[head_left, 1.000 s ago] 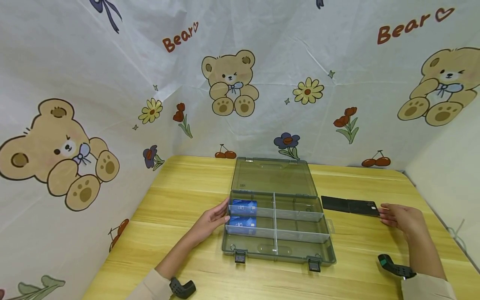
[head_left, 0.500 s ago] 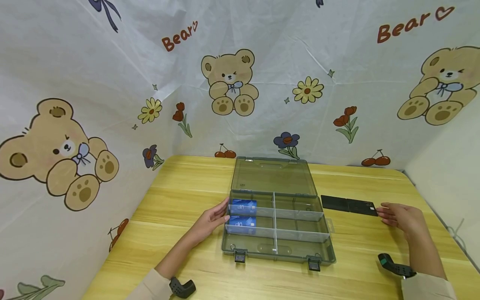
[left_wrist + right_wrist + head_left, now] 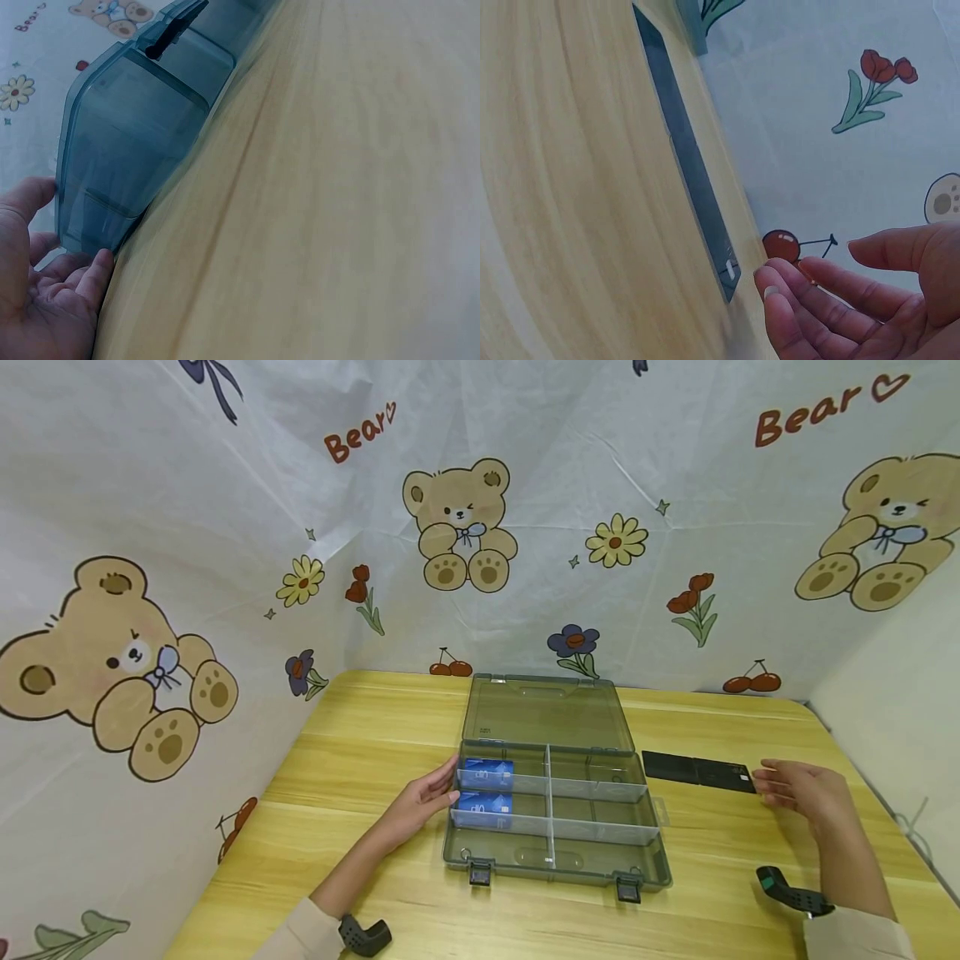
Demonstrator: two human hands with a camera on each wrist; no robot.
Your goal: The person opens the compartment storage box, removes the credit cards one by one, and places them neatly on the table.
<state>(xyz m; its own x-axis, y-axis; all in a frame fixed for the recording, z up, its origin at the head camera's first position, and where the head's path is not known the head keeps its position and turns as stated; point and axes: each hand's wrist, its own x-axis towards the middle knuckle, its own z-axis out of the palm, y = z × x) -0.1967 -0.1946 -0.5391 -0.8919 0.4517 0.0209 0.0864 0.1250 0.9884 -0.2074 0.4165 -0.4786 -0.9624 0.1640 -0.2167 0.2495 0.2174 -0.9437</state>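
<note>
A clear grey divided storage box (image 3: 551,878) lies on the table with its lid (image 3: 547,714) folded back. One blue card (image 3: 487,770) sits in its back left compartment, another blue card (image 3: 482,804) in the middle left one. My left hand (image 3: 415,808) rests against the box's left side, fingers and thumb extended along the wall. Right of the box, two black cards (image 3: 670,767) lie flat, end to end. Just past the right-hand black card (image 3: 722,774) my right hand (image 3: 808,795) hovers with loosely bent fingers, holding nothing; in the right wrist view its fingertips are apart from the card.
Wood-grain table (image 3: 360,727) under everything. A white bear-print cloth (image 3: 540,585) hangs behind and to the left. Two black latches (image 3: 628,888) jut from the box's front edge. Each wrist wears a black band (image 3: 793,893).
The right-hand black card has shifted very slightly left, against the other card. My right hand has come a little away from it. The left hand and box stay put.
</note>
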